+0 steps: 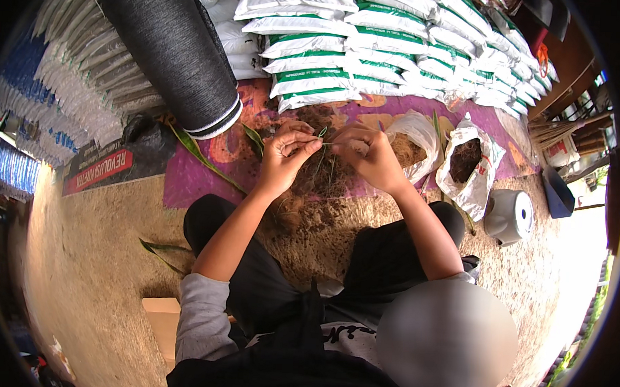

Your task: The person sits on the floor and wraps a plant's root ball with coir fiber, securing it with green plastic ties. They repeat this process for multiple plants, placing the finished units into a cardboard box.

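Note:
My left hand [288, 156] and my right hand [371, 155] meet over the ground sheet, fingertips pinched close together. Between them runs a thin green strand [323, 133]; whether it is string or a plant stem, I cannot tell. Directly below lies a dark clump of soil and roots [319, 179] with thin green strands across it. Long yellow-edged green leaves [203, 158] lie left of my left hand. To the right of my right hand stand an open pale bag of brown fibrous material [408, 150] and an open white sack of dark soil [465, 160].
White-and-green filled sacks [311, 60] are stacked along the back. A large black mesh roll [171, 52] leans at the back left. A purple printed sheet [187, 184] covers the ground ahead. At right are a white plastic pot [508, 217] and a blue dustpan [558, 194].

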A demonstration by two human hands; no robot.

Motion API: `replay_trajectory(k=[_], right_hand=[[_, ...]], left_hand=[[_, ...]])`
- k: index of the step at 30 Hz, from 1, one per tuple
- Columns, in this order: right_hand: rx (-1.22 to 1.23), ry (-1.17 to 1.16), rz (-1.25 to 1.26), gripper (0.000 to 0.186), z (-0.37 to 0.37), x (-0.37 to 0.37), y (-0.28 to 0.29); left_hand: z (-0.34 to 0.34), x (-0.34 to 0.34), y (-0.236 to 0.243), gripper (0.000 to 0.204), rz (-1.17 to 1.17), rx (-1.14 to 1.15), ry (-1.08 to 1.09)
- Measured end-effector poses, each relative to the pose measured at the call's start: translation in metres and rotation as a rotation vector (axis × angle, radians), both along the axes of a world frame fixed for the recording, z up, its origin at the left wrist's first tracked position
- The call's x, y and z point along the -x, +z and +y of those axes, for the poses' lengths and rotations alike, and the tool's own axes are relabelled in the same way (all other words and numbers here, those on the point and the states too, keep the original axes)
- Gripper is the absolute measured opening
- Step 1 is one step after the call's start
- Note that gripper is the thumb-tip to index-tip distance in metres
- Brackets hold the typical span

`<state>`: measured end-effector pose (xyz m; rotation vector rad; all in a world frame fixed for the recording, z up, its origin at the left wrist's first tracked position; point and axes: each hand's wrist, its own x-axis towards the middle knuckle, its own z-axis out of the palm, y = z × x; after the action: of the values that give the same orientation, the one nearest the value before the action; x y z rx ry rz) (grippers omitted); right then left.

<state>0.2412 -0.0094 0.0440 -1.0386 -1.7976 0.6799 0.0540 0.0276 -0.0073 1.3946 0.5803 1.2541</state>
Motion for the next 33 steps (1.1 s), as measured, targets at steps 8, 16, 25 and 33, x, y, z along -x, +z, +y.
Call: replay_trajectory(k=[8,16,25,33], right_hand=[[0.046,-0.156,0.028,0.009,-0.003,-0.012,0.011],[0.029,-0.187,0.133,0.011,0.002,-0.025,0.009],[-0.028,-0.253,0.179,0.009,0.005,-0.035,0.013],[-0.218,-0.301,0.047,0.007,0.009,-0.043,0.007]], left_hand=[[-0.004,-0.001,0.014,0.009,0.283,-0.222,0.105],[-0.006,-0.002,0.014,0.01,0.268,-0.192,0.072],[0.002,0.003,0.003,0.009,0.195,-0.173,0.08],[0.006,0.008,0.008,0.008,0.052,-0.085,0.064]])
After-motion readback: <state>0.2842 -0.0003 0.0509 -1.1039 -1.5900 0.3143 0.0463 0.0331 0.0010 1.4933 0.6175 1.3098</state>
